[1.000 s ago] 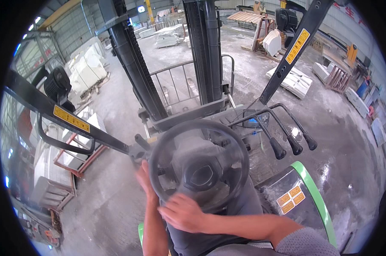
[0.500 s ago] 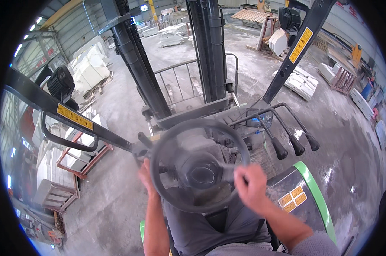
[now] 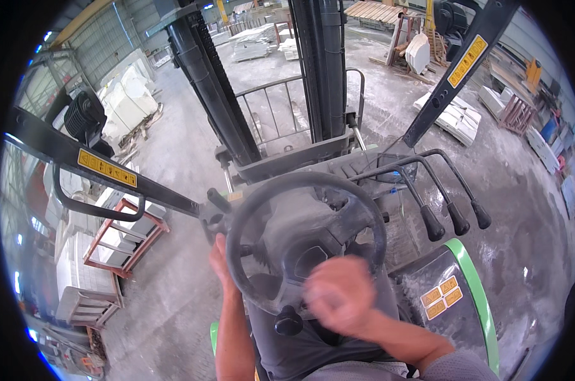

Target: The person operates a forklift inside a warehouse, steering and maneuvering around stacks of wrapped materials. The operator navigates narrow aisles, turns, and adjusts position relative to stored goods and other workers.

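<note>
Presumably, the steering wheel [image 3: 306, 179], above the lap [image 3: 284, 355], is best turned smoothly by its black knob [image 3: 289, 321]. Whether either grip is closed cannot be told: the right hand [image 3: 341, 294] is blurred beside the knob, the left hand [image 3: 220, 261] seen edge-on by the steering wheel.
</note>
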A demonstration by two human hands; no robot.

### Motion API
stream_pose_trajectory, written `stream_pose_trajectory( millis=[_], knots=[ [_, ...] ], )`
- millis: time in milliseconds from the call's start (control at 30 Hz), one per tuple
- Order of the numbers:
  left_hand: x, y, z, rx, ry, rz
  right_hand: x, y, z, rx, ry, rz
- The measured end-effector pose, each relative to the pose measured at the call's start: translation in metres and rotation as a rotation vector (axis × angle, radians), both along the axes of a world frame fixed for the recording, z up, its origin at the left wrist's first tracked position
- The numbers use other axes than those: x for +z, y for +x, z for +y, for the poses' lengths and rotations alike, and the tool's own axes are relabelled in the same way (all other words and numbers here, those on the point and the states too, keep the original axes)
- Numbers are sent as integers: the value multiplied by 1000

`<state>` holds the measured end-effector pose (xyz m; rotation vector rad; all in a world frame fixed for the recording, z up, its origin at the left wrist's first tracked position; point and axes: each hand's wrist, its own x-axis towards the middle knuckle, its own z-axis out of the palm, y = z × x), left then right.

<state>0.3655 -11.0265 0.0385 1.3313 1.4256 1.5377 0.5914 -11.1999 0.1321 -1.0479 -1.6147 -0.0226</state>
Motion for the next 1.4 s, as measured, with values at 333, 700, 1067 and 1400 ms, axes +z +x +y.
stream_pose_trajectory(
  millis=[333,700,1067,1400],
  knots=[
    [-1,-50,74,-2,-96,-6,-61,103,28,-752,-197,-88],
    [-12,-97,150,-73,-121,-25,-97,46,55,-780,-280,-67],
    [-12,-220,211,-90,-125,12,-55,-61,99,-966,-56,-64],
    [-3,-275,270,-128,-132,30,-47,-98,174,-1217,-362,182]
  ],
)
